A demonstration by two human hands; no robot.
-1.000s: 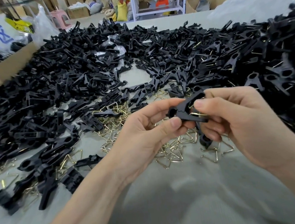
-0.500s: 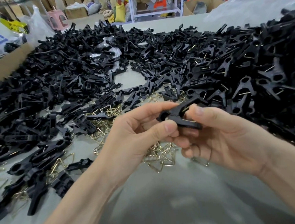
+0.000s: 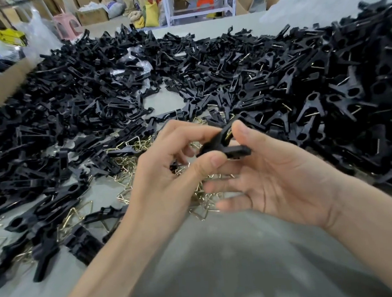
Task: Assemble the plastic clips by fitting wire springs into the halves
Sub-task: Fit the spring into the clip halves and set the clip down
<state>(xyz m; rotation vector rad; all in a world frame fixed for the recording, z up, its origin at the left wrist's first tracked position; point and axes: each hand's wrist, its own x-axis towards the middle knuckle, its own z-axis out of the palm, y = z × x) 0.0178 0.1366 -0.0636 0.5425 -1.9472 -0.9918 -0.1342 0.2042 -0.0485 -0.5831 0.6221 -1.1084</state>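
Hands, two of them, meet over a grey table (image 3: 223, 252) and share one black clip (image 3: 223, 146), held in the air just above a scatter of loose brass springs (image 3: 129, 159). The left hand (image 3: 169, 174) pinches the clip's near end between thumb and forefinger, its other fingers curled in. The right hand (image 3: 275, 177) presses its thumb on top with a finger beneath, and its remaining three fingers lie loosely spread. One wire spring (image 3: 229, 134) glints between the clip's two halves. Loose halves (image 3: 67, 100) heap up on the left and sprung clips (image 3: 327, 89) on the right, both far too many to count. One cardboard box (image 3: 2, 87) stands at the far left.
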